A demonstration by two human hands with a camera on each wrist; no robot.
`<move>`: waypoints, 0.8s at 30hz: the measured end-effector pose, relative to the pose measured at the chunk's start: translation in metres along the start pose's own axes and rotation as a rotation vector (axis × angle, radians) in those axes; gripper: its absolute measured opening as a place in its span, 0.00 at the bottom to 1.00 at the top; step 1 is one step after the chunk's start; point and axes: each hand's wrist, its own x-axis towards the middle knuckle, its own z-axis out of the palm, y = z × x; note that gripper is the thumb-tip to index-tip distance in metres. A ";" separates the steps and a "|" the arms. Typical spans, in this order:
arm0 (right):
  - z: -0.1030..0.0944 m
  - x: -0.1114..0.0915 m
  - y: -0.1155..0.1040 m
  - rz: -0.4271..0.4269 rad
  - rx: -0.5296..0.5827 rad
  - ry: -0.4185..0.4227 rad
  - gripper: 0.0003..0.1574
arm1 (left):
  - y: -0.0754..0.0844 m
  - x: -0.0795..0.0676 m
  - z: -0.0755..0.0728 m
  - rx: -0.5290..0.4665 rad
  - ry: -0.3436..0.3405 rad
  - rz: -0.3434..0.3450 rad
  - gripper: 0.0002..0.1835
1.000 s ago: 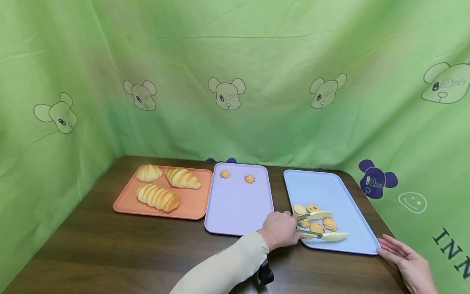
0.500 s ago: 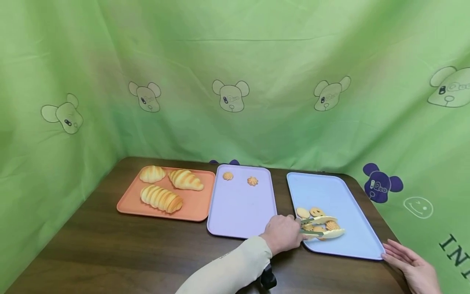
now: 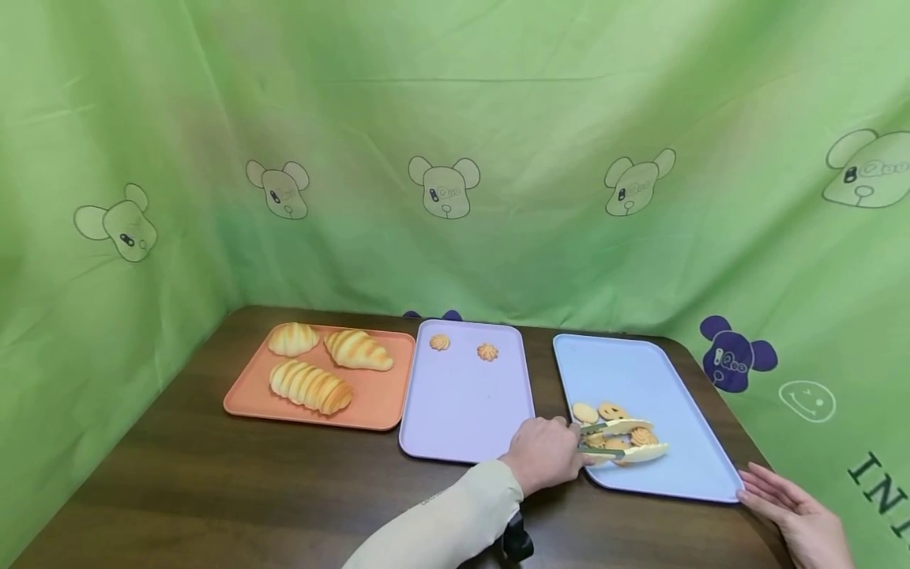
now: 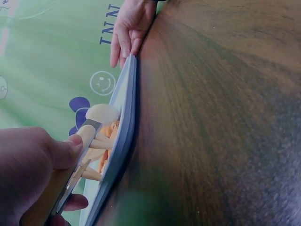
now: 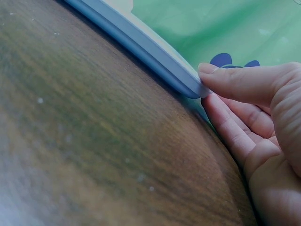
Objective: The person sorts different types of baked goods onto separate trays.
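My left hand [image 3: 543, 454] grips a pair of food tongs [image 3: 645, 453], also seen in the left wrist view, where the thumb [image 4: 69, 149] presses along one arm. The pale tong ends reach low over the near left part of a light blue tray [image 3: 618, 363], on either side of some cookies. A swirled cookie [image 3: 643, 436] lies between the tong ends; whether they touch it I cannot tell. Beyond them are a plain round cookie [image 3: 585, 412] and a cookie with holes [image 3: 611, 411]. My right hand [image 3: 799, 514] pinches the tray's near right corner, thumb on the rim in the right wrist view.
Left of the blue tray lies a lilac tray [image 3: 465, 403] with two piped cookies [image 3: 487, 352] near its far end. An orange tray [image 3: 377, 399] farther left bears three bread rolls [image 3: 310, 386]. A green printed cloth [image 3: 441, 261] hangs behind the wooden table [image 3: 284, 482].
The gap between the tong ends has narrowed since a second ago. The view has shifted slightly. Over the last half second both hands have stayed almost still, the right at the tray corner.
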 end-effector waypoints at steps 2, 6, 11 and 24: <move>0.001 0.000 -0.001 0.008 -0.032 0.018 0.32 | -0.001 0.000 0.000 0.008 0.024 0.001 0.23; 0.003 0.000 -0.001 0.024 -0.081 0.051 0.32 | -0.003 0.000 0.000 0.010 0.057 0.000 0.23; 0.001 -0.002 0.002 -0.009 0.006 0.020 0.31 | -0.006 -0.002 -0.001 -0.004 0.070 -0.004 0.23; 0.000 0.001 0.003 -0.019 0.056 0.000 0.29 | -0.023 -0.010 -0.012 -0.046 0.082 -0.024 0.24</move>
